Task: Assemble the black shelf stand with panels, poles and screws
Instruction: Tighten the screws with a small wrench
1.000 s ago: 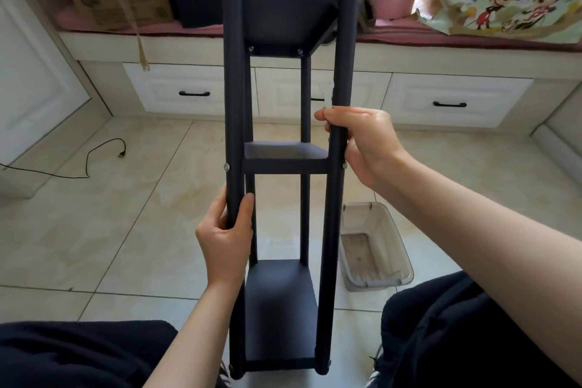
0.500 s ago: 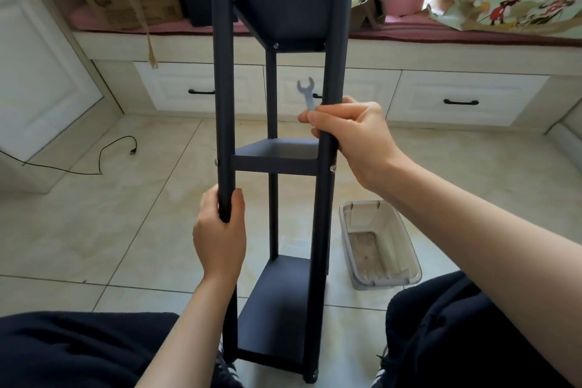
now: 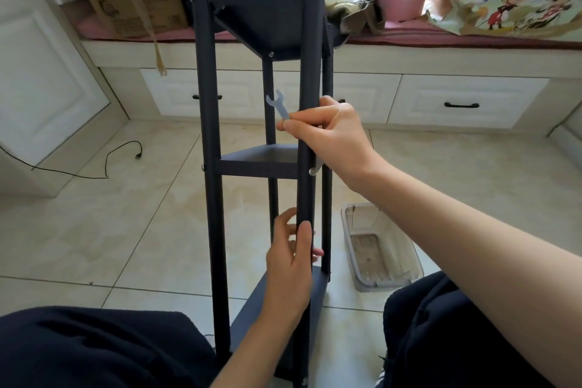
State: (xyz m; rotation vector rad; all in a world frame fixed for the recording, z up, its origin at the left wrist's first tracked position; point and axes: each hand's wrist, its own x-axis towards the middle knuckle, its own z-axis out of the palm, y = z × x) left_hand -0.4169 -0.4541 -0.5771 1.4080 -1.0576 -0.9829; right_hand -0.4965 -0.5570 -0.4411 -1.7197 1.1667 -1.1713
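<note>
The black shelf stand [image 3: 208, 123] stands upright on the floor between my knees, with three panels fixed between four poles by silver screws [image 3: 311, 171]. My right hand [image 3: 330, 132] wraps the near right pole above the middle panel [image 3: 261, 157] and pinches a small flat silver wrench [image 3: 277, 104] that sticks up to the left. My left hand [image 3: 291, 264] curls around the same pole lower down, above the bottom panel [image 3: 255, 321].
A clear plastic bin [image 3: 381, 261] sits on the tiled floor to the right of the stand. White drawers [image 3: 466, 101] and a cushioned bench with a cardboard box [image 3: 135, 0] lie behind. A black cable [image 3: 107, 161] trails on the floor at left.
The stand has turned about its upright axis. My left hand has left the left pole and now holds the near right pole. The wrench in my right hand has come into sight.
</note>
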